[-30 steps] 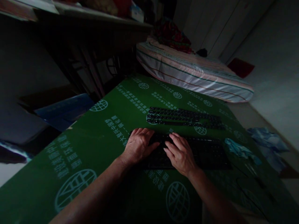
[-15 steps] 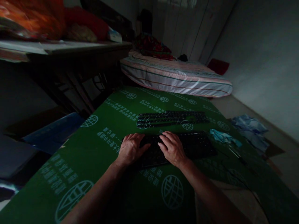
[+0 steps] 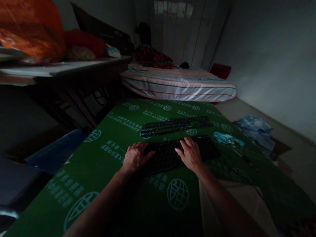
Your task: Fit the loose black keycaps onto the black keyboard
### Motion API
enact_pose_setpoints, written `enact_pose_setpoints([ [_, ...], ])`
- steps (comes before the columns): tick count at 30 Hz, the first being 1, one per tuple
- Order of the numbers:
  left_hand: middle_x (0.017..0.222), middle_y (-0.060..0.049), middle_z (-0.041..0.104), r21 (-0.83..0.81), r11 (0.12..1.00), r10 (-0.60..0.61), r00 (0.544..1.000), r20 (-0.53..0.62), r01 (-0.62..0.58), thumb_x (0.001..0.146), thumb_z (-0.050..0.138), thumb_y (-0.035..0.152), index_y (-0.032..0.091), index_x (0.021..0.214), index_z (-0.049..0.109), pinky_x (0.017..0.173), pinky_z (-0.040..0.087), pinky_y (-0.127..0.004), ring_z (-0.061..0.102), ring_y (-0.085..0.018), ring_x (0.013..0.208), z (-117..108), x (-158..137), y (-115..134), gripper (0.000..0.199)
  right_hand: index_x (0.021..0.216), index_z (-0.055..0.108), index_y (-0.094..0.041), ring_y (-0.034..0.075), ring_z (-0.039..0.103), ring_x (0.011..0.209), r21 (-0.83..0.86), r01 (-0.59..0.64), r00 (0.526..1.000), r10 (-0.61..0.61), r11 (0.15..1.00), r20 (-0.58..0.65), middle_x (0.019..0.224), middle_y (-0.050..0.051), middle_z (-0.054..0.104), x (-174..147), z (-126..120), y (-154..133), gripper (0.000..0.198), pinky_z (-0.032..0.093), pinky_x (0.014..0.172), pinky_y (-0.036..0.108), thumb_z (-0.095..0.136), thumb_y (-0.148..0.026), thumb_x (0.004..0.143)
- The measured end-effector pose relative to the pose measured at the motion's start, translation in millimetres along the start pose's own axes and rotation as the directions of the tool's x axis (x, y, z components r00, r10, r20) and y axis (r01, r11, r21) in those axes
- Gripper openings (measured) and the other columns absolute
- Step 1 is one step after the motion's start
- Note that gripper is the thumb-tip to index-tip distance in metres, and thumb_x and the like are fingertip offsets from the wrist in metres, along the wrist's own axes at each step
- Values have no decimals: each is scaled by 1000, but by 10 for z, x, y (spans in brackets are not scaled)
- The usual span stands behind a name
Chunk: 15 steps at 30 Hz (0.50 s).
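Observation:
A black keyboard (image 3: 168,156) lies slightly slanted on the green tabletop. My left hand (image 3: 135,157) grips its left end, fingers over the far edge and thumb stretched along the top. My right hand (image 3: 190,152) rests right of the keyboard's middle, fingers apart and slightly bent, fingertips near the far edge. Whether anything small lies under those fingers cannot be made out. Just beyond the keyboard, black keycaps (image 3: 160,126) lie in several rows. The dim light hides the detail of the keys.
Right of the keyboard lie a crumpled turquoise cloth (image 3: 228,139) and a thin screwdriver-like tool (image 3: 243,156). A beige cloth or board (image 3: 237,200) lies under my right forearm. A side table (image 3: 91,67) with bags stands left; a striped mattress (image 3: 180,87) is behind.
My right hand has slid right along the keyboard, away from my left hand, uncovering more of its middle. The left hand stays on the left end. The camera view has shifted slightly.

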<state>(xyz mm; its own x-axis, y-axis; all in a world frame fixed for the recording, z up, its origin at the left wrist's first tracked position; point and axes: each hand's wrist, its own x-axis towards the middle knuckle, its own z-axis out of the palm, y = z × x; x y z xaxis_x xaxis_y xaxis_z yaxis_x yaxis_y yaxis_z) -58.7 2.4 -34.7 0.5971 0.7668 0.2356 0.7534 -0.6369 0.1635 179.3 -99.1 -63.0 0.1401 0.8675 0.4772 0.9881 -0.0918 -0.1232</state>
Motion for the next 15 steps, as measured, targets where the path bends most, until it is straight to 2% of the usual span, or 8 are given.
enact_pose_setpoints([
  [9, 114, -14, 63, 76, 995, -72, 996, 50, 68, 81, 43, 58, 10, 113, 59, 91, 42, -39, 57, -30, 106, -67, 141, 56, 60, 115, 56, -15, 29, 41, 122, 33, -65, 996, 63, 997, 58, 127, 14, 54, 88, -126, -47, 40, 35, 96, 44, 43, -45, 91],
  [13, 117, -13, 62, 101, 990, -109, 988, 113, 98, 81, 40, 58, 11, 115, 57, 91, 42, -38, 56, -29, 107, -109, 181, 89, 61, 111, 57, -17, 27, 40, 122, 55, -79, 996, 76, 995, 56, 125, 12, 54, 111, -142, -24, 37, 34, 96, 43, 43, -45, 91],
  [15, 115, -12, 63, 91, 990, -119, 988, 96, 110, 80, 40, 59, 13, 113, 59, 89, 43, -38, 58, -29, 104, -122, 191, 100, 60, 110, 57, -18, 26, 40, 122, 63, -84, 995, 80, 995, 56, 124, 11, 54, 111, -143, -17, 35, 34, 97, 43, 43, -45, 91],
])
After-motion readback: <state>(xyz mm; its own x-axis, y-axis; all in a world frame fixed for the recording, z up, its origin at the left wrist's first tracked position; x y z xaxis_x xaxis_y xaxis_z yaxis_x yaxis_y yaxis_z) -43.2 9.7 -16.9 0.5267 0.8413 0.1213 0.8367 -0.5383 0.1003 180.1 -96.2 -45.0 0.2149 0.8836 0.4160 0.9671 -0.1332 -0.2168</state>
